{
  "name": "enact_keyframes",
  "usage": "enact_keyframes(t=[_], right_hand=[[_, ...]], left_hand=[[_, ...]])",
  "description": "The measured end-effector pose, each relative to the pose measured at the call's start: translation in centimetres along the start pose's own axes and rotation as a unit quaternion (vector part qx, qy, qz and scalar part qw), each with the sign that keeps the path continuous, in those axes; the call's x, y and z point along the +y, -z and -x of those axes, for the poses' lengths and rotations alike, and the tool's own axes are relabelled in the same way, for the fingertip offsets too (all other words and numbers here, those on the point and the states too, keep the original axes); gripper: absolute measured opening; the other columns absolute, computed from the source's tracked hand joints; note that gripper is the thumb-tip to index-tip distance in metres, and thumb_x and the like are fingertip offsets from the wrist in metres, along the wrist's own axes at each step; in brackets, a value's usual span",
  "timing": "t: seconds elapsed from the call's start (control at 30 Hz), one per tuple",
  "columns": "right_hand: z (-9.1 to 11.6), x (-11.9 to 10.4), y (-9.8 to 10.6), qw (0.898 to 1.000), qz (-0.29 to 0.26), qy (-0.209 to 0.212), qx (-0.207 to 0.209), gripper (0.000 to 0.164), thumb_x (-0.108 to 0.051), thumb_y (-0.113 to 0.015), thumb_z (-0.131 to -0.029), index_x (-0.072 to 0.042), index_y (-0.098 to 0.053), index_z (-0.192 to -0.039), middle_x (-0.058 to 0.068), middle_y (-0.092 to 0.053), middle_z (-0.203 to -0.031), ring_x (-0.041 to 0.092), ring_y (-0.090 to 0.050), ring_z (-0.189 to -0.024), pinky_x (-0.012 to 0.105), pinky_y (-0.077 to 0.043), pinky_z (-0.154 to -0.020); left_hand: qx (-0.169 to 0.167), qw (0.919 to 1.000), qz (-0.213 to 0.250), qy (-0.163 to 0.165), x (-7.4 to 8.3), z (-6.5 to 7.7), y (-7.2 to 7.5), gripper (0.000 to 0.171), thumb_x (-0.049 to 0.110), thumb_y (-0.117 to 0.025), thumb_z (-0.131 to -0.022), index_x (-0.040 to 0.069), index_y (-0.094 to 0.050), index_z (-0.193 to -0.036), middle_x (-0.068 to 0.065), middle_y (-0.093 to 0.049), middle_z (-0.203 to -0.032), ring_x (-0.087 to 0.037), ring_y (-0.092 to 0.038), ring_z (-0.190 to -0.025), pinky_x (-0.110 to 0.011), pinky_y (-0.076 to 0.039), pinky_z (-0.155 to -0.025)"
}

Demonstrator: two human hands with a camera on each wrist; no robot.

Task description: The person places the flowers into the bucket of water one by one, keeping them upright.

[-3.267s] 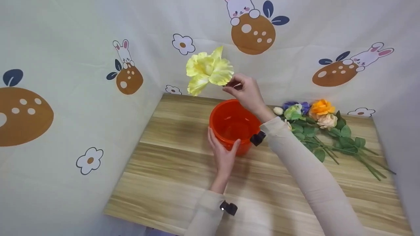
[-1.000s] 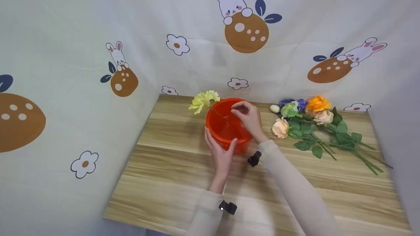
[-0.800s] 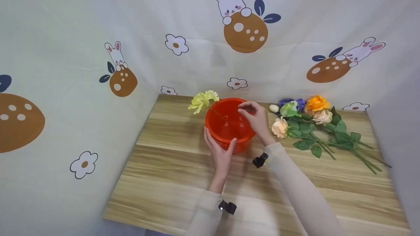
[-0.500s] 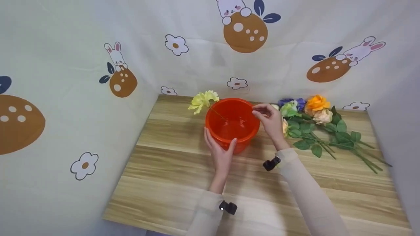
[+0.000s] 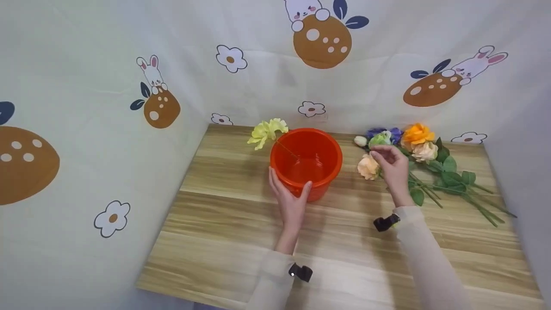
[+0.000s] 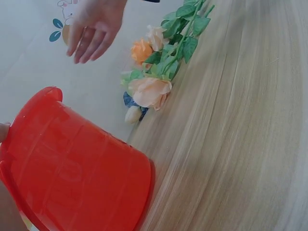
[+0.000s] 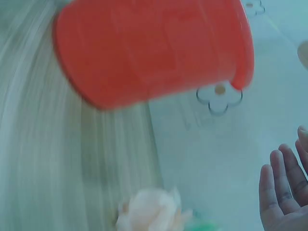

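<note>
Head view, round glossy bucket (image 5: 319, 190), ruffled yellow flower (image 5: 267, 132), wood-grained tabletop (image 5: 215, 232)

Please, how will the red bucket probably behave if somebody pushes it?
The red bucket may slide easily: its wall looks like smooth plastic. It is probably light: only the yellow flower visibly reaches inside. A push near the rim might tip it, as its base looks narrower.

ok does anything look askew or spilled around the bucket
Mildly: the yellow flower slants in the red bucket, its bloom out past the rim instead of standing upright. No spill or damage shows.
</note>
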State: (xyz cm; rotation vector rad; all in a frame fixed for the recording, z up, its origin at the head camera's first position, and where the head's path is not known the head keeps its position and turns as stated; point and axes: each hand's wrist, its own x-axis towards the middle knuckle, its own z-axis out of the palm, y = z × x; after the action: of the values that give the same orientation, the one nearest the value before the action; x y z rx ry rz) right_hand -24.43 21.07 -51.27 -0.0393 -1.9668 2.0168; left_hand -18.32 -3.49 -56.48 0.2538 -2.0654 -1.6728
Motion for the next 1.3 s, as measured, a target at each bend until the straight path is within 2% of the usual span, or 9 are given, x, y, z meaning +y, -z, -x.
enact_keyframes(t=[0.23,0.4,0.6,0.7,0.8,0.93,1.0,1.03,1.3], right_hand=[[0.3,1.5,4.0,0.996,0.054,-0.046,0.047,0.029,-0.007,-0.070,-0.091,0.012,-0.065,-0.113,-0.013,-0.072,-0.090,0.000,-0.066,-0.083,0.012,-0.053,-0.076],[0.1,3.7,6.8,0.991,0.063,-0.075,0.090,0.027,-0.009,-0.069,-0.092,0.007,-0.067,-0.115,-0.014,-0.071,-0.094,-0.001,-0.064,-0.090,0.009,-0.050,-0.081],[0.1,6.6,10.4,0.981,0.095,-0.103,0.131,0.029,-0.013,-0.069,-0.093,0.000,-0.068,-0.119,-0.021,-0.067,-0.095,-0.005,-0.058,-0.096,0.005,-0.045,-0.084],[0.2,7.3,12.1,0.974,0.124,-0.134,0.137,0.032,-0.015,-0.068,-0.094,-0.002,-0.067,-0.123,-0.019,-0.067,-0.097,-0.007,-0.057,-0.095,0.004,-0.043,-0.082],[0.4,7.7,13.9,0.957,0.209,-0.165,0.113,0.036,-0.022,-0.063,-0.098,-0.007,-0.064,-0.131,-0.003,-0.071,-0.117,0.003,-0.061,-0.111,0.010,-0.044,-0.089],[0.9,8.3,15.5,0.925,0.342,-0.158,0.048,0.039,-0.020,-0.058,-0.101,-0.007,-0.060,-0.137,0.016,-0.060,-0.139,0.030,-0.050,-0.135,0.038,-0.044,-0.108],[1.1,8.6,16.0,0.915,0.379,-0.139,0.023,0.037,-0.013,-0.057,-0.100,-0.002,-0.060,-0.135,0.021,-0.060,-0.137,0.038,-0.048,-0.136,0.051,-0.039,-0.112],[1.1,8.8,16.1,0.910,0.393,-0.130,0.011,0.036,-0.009,-0.057,-0.099,0.000,-0.060,-0.134,0.023,-0.060,-0.136,0.041,-0.048,-0.135,0.054,-0.039,-0.111],[0.8,9.1,16.6,0.889,0.451,-0.069,-0.041,0.031,0.002,-0.057,-0.094,0.004,-0.065,-0.124,0.031,-0.061,-0.128,0.050,-0.051,-0.125,0.063,-0.040,-0.103]], left_hand=[[0.001,1.0000,0.004,0.003,0.1,-0.1,0.0,0.110,0.034,-0.084,-0.080,0.015,-0.011,-0.160,-0.005,-0.015,-0.165,-0.030,-0.030,-0.148,-0.049,-0.036,-0.118],[0.005,1.0000,-0.003,0.001,0.1,-0.1,0.0,0.109,0.036,-0.083,-0.080,0.016,-0.012,-0.160,-0.004,-0.016,-0.165,-0.031,-0.032,-0.147,-0.049,-0.038,-0.116],[0.003,1.0000,0.002,0.003,0.2,-0.1,-0.1,0.111,0.034,-0.084,-0.079,0.016,-0.011,-0.160,-0.004,-0.016,-0.166,-0.030,-0.032,-0.148,-0.047,-0.038,-0.116],[0.002,1.0000,0.001,0.002,0.1,-0.1,-0.1,0.111,0.034,-0.084,-0.079,0.015,-0.011,-0.160,-0.005,-0.016,-0.166,-0.031,-0.032,-0.147,-0.047,-0.038,-0.116],[0.002,1.0000,-0.004,-0.001,0.2,-0.1,-0.1,0.111,0.033,-0.084,-0.079,0.014,-0.011,-0.160,-0.006,-0.016,-0.165,-0.031,-0.032,-0.147,-0.047,-0.037,-0.117],[0.004,0.9999,-0.014,-0.005,0.3,0.0,0.0,0.111,0.033,-0.084,-0.079,0.011,-0.012,-0.160,-0.007,-0.015,-0.165,-0.031,-0.032,-0.147,-0.048,-0.035,-0.118],[0.004,0.9999,-0.016,-0.005,0.3,0.0,0.0,0.111,0.034,-0.084,-0.079,0.010,-0.012,-0.160,-0.008,-0.015,-0.165,-0.031,-0.031,-0.148,-0.048,-0.035,-0.119],[0.004,0.9999,-0.015,-0.006,0.3,0.0,0.0,0.111,0.034,-0.084,-0.079,0.010,-0.012,-0.160,-0.008,-0.015,-0.165,-0.031,-0.031,-0.148,-0.048,-0.034,-0.119],[0.003,1.0000,-0.005,0.000,0.4,0.1,0.0,0.112,0.034,-0.085,-0.079,0.010,-0.011,-0.160,-0.007,-0.015,-0.165,-0.031,-0.030,-0.148,-0.047,-0.034,-0.119]])
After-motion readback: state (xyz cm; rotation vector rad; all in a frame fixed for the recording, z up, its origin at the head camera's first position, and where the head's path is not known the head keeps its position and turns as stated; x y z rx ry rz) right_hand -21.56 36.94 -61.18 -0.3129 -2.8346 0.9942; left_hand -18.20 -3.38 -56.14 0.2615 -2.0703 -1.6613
